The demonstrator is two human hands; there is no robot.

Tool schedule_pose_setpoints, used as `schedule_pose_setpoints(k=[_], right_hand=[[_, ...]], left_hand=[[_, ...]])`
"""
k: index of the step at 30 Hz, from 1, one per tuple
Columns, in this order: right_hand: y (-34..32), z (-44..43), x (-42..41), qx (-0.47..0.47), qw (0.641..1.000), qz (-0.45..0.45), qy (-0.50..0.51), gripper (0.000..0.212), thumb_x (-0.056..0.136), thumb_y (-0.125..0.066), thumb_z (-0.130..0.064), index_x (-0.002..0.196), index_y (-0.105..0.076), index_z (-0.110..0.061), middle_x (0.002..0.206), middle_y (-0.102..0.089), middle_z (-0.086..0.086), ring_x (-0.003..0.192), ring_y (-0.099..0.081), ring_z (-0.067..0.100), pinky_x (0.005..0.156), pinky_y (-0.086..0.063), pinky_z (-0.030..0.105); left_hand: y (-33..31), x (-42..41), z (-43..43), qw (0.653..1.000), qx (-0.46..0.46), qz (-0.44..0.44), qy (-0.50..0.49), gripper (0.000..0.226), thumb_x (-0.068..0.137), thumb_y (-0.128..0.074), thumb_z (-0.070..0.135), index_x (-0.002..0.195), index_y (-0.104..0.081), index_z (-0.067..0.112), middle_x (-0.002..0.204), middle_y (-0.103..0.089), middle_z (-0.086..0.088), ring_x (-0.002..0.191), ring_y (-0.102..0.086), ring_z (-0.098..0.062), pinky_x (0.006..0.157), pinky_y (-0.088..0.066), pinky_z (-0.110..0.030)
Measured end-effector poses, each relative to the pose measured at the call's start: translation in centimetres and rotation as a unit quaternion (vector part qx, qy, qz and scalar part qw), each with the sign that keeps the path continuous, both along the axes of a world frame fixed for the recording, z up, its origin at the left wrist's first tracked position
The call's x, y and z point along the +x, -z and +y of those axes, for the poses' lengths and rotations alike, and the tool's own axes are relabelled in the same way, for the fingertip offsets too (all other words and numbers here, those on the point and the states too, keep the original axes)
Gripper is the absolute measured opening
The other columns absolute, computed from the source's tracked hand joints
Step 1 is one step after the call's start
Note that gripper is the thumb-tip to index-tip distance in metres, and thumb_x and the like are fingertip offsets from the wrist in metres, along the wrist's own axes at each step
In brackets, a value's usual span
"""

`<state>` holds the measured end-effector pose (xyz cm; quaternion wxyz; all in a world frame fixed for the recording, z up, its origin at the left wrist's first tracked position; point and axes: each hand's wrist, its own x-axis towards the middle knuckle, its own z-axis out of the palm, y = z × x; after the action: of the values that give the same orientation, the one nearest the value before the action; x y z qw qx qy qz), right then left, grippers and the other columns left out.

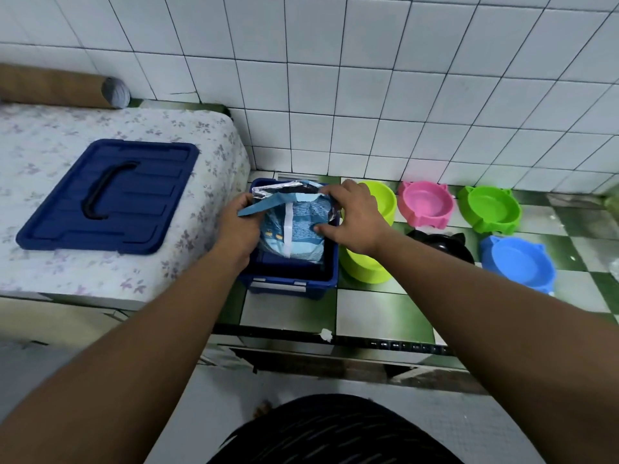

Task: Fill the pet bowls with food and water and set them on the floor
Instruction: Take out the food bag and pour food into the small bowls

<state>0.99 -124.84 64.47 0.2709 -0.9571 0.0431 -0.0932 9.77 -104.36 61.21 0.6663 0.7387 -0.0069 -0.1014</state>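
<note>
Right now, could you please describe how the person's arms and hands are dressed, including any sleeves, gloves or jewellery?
Both forearms are bare right up to the bottom edge of the picture, so no sleeves show. The left hand and the right hand wear no gloves, and no watch, bracelet or ring is visible on either. The only clothing in view is a dark garment with thin pale stripes, low in the picture.

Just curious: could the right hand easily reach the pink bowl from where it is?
Probably yes. The pink bowl sits open just beyond the right hand, nothing covering it, though that hand now grips the food bag.
</note>
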Motion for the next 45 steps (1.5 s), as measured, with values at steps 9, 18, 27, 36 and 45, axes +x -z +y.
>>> schedule_pose_setpoints(k=[9,18,27,36,45], right_hand=[[0.9,1.2,0.7,0.316,0.947,-0.018,0.052,0.061,0.077,-0.082,-0.005,0.127,-0.049,-0.019,0.130,-0.044,0.010,0.100,-0.064,0.029,0.083,-0.061,0.041],[1.9,3.6,1.6,0.366,0.920,-0.054,0.126,0.063,0.085,-0.076,-0.024,0.133,-0.035,-0.017,0.123,-0.059,0.001,0.109,-0.064,0.018,0.097,-0.054,0.039],[3.1,5.7,0.1,0.224,0.953,-0.170,0.112,0.092,0.070,-0.076,-0.037,0.143,-0.031,-0.003,0.143,-0.030,0.011,0.138,-0.033,0.025,0.117,-0.032,0.045],[2.3,6.0,0.4,0.223,0.950,-0.184,0.113,0.105,0.070,-0.079,-0.026,0.154,-0.017,-0.017,0.162,-0.005,0.016,0.151,-0.013,0.033,0.118,-0.031,0.048],[1.5,2.7,0.4,0.269,0.937,-0.211,0.074,0.097,0.064,-0.087,-0.045,0.139,-0.033,-0.015,0.137,-0.038,0.007,0.132,-0.043,0.026,0.108,-0.043,0.045]], left_hand=[[-0.8,-1.2,-0.2,0.998,-0.047,-0.021,-0.038,0.027,0.097,-0.061,0.006,0.089,-0.074,0.028,0.089,-0.078,0.004,0.079,-0.073,-0.011,0.062,-0.058,-0.025],[-2.5,-1.8,-1.2,0.989,-0.109,-0.013,-0.095,0.024,0.095,-0.062,0.002,0.085,-0.070,0.022,0.087,-0.079,-0.001,0.077,-0.074,-0.016,0.060,-0.059,-0.031],[-4.3,-1.8,-3.4,0.982,-0.112,-0.007,-0.150,0.020,0.093,-0.067,0.008,0.078,-0.060,0.018,0.079,-0.073,-0.004,0.068,-0.069,-0.014,0.058,-0.056,-0.033],[-6.1,-3.9,-7.8,0.991,-0.042,-0.098,-0.080,0.017,0.095,-0.063,0.010,0.081,-0.060,0.020,0.098,-0.070,-0.021,0.094,-0.068,-0.039,0.082,-0.060,-0.056],[-6.6,-3.5,-6.5,0.987,-0.048,-0.087,-0.129,0.021,0.096,-0.062,0.009,0.079,-0.060,0.022,0.097,-0.071,-0.019,0.090,-0.070,-0.034,0.075,-0.060,-0.060]])
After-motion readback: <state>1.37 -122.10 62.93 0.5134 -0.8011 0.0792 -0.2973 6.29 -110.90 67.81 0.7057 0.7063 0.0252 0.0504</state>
